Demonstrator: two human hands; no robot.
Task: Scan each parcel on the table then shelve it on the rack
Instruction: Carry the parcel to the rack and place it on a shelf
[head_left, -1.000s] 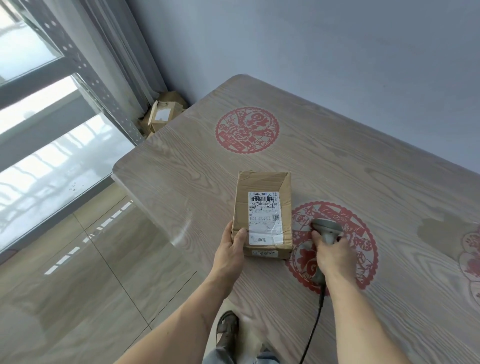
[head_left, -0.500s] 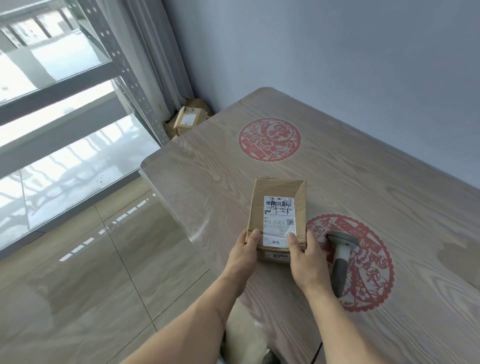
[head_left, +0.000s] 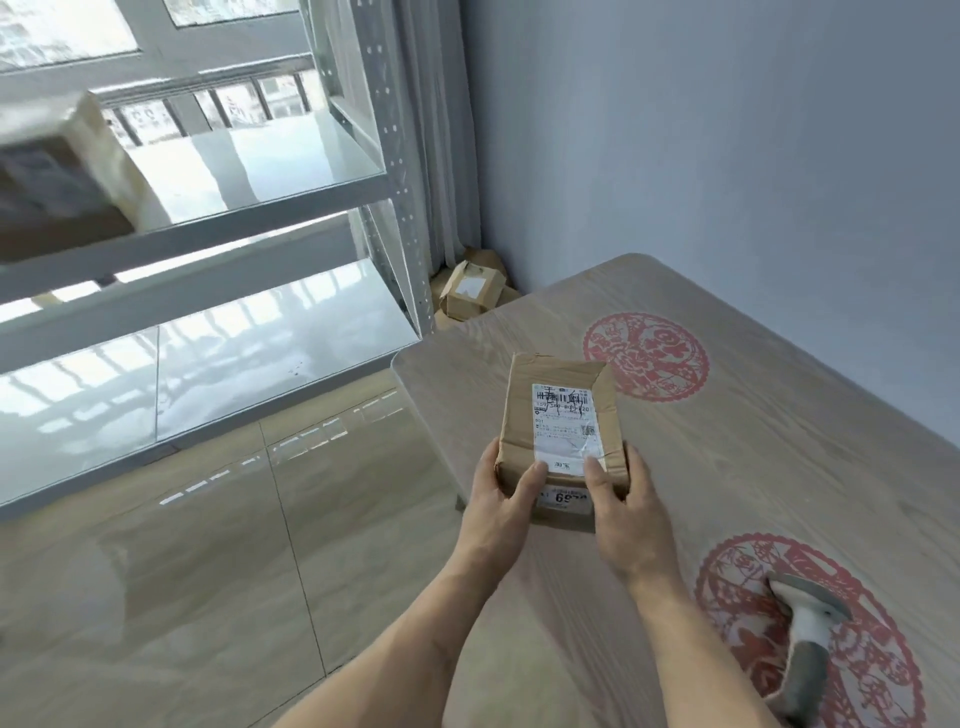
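A brown cardboard parcel (head_left: 558, 395) with a white shipping label on top is near the table's left edge. My left hand (head_left: 498, 506) grips its near left corner and my right hand (head_left: 626, 519) grips its near right corner, thumbs on the label. The near end looks slightly raised off the wooden table (head_left: 779, 441). The grey barcode scanner (head_left: 802, 631) lies on the table at the lower right, apart from both hands. The metal rack (head_left: 234, 228) stands to the left, with a blurred parcel (head_left: 57, 182) on its upper shelf.
Red paper-cut designs (head_left: 647, 356) decorate the tabletop. More cardboard boxes (head_left: 470, 291) sit on the floor in the corner between rack and wall, beside a curtain (head_left: 441, 156). Glossy tiled floor (head_left: 208, 571) lies between me and the rack.
My right hand left the scanner on the table and took hold of the parcel beside my left hand. The view has turned left and up, bringing the rack shelves into sight.
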